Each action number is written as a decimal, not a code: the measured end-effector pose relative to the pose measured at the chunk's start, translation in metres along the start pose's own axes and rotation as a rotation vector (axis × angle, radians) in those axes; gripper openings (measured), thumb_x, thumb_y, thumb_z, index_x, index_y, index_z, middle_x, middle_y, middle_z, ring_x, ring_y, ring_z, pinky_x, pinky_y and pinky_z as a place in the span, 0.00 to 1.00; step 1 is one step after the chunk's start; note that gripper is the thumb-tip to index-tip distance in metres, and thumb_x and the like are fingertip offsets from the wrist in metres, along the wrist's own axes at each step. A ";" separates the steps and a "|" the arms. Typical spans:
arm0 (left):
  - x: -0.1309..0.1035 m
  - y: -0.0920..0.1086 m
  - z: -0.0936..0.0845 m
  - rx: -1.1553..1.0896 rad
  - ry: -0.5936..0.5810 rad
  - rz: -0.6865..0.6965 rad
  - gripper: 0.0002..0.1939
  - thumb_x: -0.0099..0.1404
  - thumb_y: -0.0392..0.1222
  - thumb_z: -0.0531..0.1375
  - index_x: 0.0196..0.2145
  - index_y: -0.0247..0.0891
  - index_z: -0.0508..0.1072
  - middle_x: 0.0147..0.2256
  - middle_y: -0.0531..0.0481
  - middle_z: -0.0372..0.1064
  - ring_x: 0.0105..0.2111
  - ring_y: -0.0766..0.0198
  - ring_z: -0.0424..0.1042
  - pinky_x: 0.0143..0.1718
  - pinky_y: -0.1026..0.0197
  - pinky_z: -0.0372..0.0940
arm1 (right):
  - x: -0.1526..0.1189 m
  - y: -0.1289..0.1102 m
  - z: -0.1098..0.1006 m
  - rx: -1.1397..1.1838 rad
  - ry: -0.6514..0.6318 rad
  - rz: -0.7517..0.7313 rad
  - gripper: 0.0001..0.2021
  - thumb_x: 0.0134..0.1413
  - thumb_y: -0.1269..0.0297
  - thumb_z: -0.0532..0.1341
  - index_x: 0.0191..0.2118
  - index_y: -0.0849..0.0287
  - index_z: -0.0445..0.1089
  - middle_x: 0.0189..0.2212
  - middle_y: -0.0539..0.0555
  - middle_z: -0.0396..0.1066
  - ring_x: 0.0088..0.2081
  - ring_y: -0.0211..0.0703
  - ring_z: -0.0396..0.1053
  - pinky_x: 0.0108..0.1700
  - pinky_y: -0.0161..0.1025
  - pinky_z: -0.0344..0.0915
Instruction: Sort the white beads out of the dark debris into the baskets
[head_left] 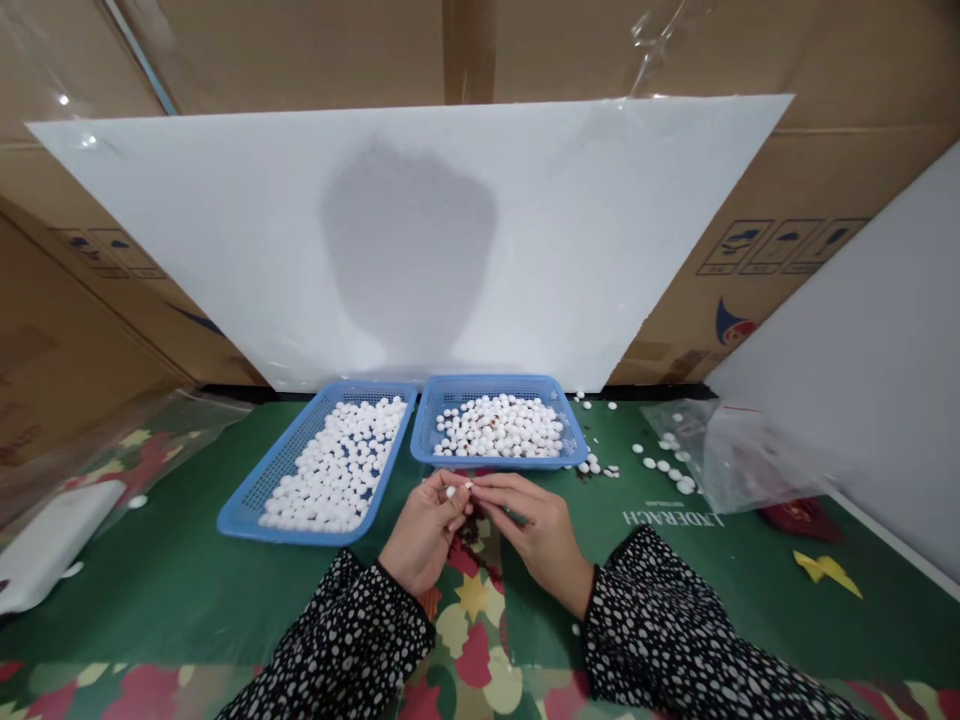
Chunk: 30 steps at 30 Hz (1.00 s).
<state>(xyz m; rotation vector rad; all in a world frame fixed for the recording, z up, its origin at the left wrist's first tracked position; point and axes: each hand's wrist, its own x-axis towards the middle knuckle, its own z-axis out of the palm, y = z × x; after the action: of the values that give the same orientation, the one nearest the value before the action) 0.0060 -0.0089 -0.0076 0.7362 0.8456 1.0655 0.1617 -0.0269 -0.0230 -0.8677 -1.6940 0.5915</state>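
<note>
Seen from the head camera, a person in black sleeves (660,620) flecked with white works with both hands drawn together over a green surface (172,600). The left hand (424,520) pinches a small white pellet (451,492) between thumb and finger. The right hand (536,530) reaches in with its fingertips bunched at a second white pellet (469,486) — whether they grip it or merely touch it cannot be told.

Beneath the hands lie dark red crumbs (469,535). Just beyond, two blue plastic baskets stand close together: the left basket (244,505), set at a slant, holds a spread of white pellets, while the right basket (499,463) holds a heaped pile with reddish specks among them.

Loose pellets (664,466) dot the surface to the right, near a clear plastic bag (739,460) and upside-down "LADERACH" lettering (673,518). A yellow scrap (826,571) lies farther right — and behind it all, a white sheet (570,250) stands before cardboard boxes (300,60), a rounded shadow across it.
</note>
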 end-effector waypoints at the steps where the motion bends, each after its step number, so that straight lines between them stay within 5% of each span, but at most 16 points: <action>1: 0.000 0.001 0.000 0.003 0.000 0.006 0.15 0.51 0.41 0.71 0.29 0.34 0.69 0.21 0.56 0.65 0.20 0.76 0.55 0.22 0.73 0.50 | 0.000 0.000 0.000 0.000 0.005 -0.002 0.13 0.60 0.72 0.58 0.46 0.52 0.76 0.44 0.54 0.76 0.45 0.43 0.73 0.49 0.42 0.72; 8: 0.001 0.006 0.002 0.188 -0.012 0.164 0.12 0.52 0.42 0.70 0.28 0.35 0.71 0.20 0.56 0.65 0.19 0.74 0.53 0.21 0.70 0.48 | 0.005 -0.008 -0.003 0.140 0.059 0.182 0.08 0.56 0.66 0.64 0.42 0.55 0.75 0.41 0.55 0.77 0.42 0.45 0.75 0.46 0.44 0.73; 14: 0.001 0.007 -0.002 0.361 -0.029 0.229 0.07 0.52 0.37 0.68 0.27 0.36 0.74 0.26 0.51 0.72 0.27 0.66 0.66 0.31 0.65 0.59 | 0.007 -0.006 -0.007 0.253 0.028 0.257 0.03 0.56 0.65 0.64 0.35 0.55 0.76 0.39 0.54 0.78 0.43 0.46 0.74 0.49 0.47 0.71; 21: -0.005 0.013 0.000 0.565 -0.033 0.310 0.04 0.53 0.35 0.66 0.28 0.37 0.73 0.27 0.50 0.73 0.28 0.63 0.68 0.31 0.64 0.59 | 0.007 0.000 -0.009 0.369 -0.023 0.347 0.07 0.54 0.64 0.66 0.40 0.54 0.76 0.38 0.53 0.78 0.39 0.43 0.76 0.43 0.45 0.73; 30: -0.008 0.017 0.004 0.540 -0.045 0.271 0.17 0.51 0.35 0.67 0.32 0.41 0.61 0.25 0.56 0.71 0.24 0.66 0.67 0.26 0.67 0.56 | 0.014 -0.010 -0.017 0.159 -0.130 0.119 0.06 0.58 0.65 0.63 0.40 0.50 0.77 0.40 0.52 0.78 0.43 0.43 0.74 0.47 0.46 0.71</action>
<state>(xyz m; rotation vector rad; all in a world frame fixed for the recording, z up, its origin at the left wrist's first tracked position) -0.0002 -0.0118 0.0109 1.3542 1.0282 1.0602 0.1734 -0.0226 -0.0022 -0.8343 -1.6937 0.8678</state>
